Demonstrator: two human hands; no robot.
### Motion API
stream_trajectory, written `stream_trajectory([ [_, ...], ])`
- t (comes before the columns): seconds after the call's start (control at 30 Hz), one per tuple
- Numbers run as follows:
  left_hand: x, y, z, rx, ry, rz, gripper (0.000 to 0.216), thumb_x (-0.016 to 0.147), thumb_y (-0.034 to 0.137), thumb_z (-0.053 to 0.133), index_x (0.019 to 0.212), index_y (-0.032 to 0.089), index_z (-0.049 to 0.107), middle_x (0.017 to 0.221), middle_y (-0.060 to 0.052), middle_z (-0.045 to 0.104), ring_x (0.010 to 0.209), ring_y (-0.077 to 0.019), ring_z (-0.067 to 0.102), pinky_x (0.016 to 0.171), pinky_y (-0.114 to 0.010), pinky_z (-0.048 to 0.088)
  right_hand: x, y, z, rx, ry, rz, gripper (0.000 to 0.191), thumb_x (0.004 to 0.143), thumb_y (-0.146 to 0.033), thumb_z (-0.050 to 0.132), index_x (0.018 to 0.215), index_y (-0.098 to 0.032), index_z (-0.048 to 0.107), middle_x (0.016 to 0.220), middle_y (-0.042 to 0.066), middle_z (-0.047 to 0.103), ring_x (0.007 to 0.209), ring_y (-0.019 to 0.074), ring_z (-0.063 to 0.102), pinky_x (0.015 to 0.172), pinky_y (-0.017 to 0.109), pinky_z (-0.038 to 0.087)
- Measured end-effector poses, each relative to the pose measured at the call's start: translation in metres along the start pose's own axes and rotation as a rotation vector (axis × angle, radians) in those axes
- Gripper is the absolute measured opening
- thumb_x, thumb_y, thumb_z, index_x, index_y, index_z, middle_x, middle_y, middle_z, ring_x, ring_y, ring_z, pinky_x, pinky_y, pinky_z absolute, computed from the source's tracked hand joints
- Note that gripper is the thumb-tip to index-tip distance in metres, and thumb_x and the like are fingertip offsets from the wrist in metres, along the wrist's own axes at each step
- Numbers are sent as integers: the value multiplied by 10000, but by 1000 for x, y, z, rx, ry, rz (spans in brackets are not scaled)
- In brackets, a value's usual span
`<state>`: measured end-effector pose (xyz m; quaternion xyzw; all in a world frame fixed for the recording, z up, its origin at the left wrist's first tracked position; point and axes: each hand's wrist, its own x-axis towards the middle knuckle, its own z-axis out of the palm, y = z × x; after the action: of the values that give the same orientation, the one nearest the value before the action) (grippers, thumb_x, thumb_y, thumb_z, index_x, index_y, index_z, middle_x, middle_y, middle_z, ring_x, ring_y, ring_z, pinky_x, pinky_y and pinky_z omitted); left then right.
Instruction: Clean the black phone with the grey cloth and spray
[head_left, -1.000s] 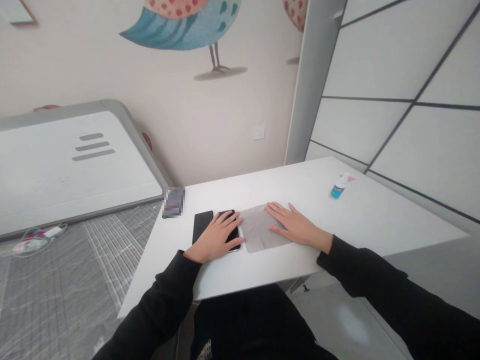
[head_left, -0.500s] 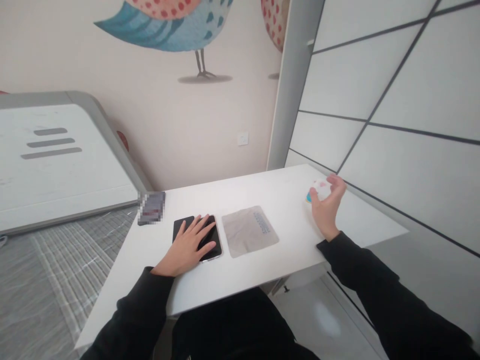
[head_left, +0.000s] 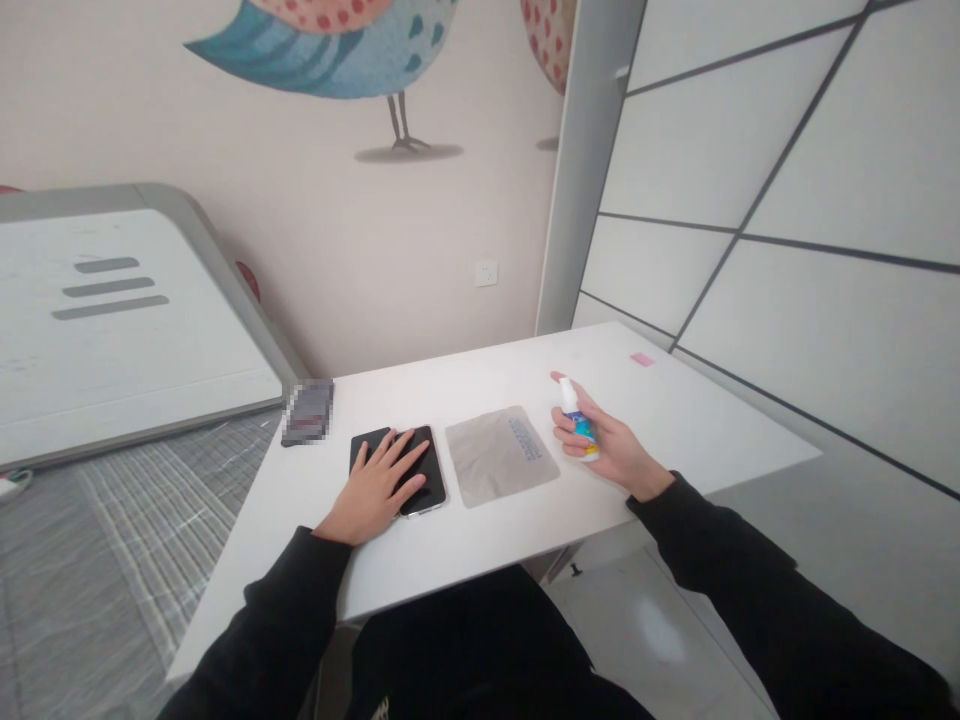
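My left hand [head_left: 375, 488] lies flat with spread fingers over a black smartphone [head_left: 429, 490] on the white table. Under its fingertips on the left side, a second dark flat piece [head_left: 365, 440] shows in part. My right hand [head_left: 611, 445] is wrapped round a small white spray bottle [head_left: 582, 428] with a blue and yellow label, holding it upright with the nozzle at the top. Between the two hands a grey cloth [head_left: 499, 460] with blue print is spread flat.
A blurred-out dark item [head_left: 309, 412] sits at the left edge of the white table [head_left: 480, 560]. Toward the back right corner lies a small pink slip [head_left: 643, 359]. White panelled doors [head_left: 810, 340] rise beside the table's right edge; a bed with a white and grey headboard [head_left: 150, 240] stands on the left.
My right hand has come left and nearer from the back right with the spray bottle in its grip. The pink slip now shows there. My left hand stays on the phone.
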<state>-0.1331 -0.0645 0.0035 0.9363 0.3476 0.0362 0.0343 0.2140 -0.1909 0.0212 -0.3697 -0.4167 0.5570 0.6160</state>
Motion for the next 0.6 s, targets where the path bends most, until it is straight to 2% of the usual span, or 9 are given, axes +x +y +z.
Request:
stream_trajectory([
  [0.1,0,1,0,-7,-11,-4,585,1037,573,234,1561,331,334,1668,-29,278,1547,-347,217,1176,-701,241,-1,0,12,-99,-35,4,584,930,-492,556,1471,-425,343,734,-62,442,449,96,255,409,219,243],
  [0.17,-1,1,0,-15,-19,-6,590,1038,573,226,1560,322,340,1671,-30,271,1551,-343,203,1186,-693,225,1,0,11,-338,-45,-43,582,952,-492,547,1490,-409,343,735,-59,511,442,94,325,433,230,326],
  [0.23,-1,1,0,-25,-18,-6,585,1039,569,234,1562,326,334,1671,-34,270,1554,-340,195,1189,-693,215,6,0,8,-688,-45,-121,498,966,-461,546,1446,-363,454,846,-15,653,500,111,482,569,288,489],
  [0.3,-2,1,1,-30,-8,-2,573,1042,559,244,1564,336,325,1670,-37,274,1554,-340,195,1187,-697,214,10,-1,6,-1016,-57,-210,415,978,-427,529,1380,-328,556,1149,51,722,739,178,671,835,387,560],
  [0.37,-2,1,2,-27,0,2,563,1044,550,248,1563,343,324,1669,-38,278,1552,-341,203,1185,-699,217,14,-1,6,-1220,-97,-279,424,982,-410,506,1394,-326,563,1414,45,627,1097,263,688,1031,451,507],
  [0.4,-2,0,2,-24,2,4,560,1046,546,248,1562,344,325,1668,-37,281,1551,-341,206,1184,-700,218,16,-1,7,-1282,-125,-300,454,983,-402,499,1431,-331,533,1476,28,580,1234,281,634,1077,459,482],
  [0.47,-2,0,3,-19,6,11,556,1048,539,246,1561,341,328,1666,-39,285,1550,-342,210,1180,-705,221,19,1,9,-1361,-183,-320,501,990,-377,482,1490,-338,469,1508,4,548,1348,276,558,1105,452,469],
  [0.6,-3,1,2,-12,16,23,549,1050,528,252,1558,336,336,1662,-45,296,1548,-343,213,1178,-702,233,26,2,12,-1417,-244,-356,445,1002,-346,461,1440,-321,536,1453,13,602,1297,278,606,1064,445,505],
])
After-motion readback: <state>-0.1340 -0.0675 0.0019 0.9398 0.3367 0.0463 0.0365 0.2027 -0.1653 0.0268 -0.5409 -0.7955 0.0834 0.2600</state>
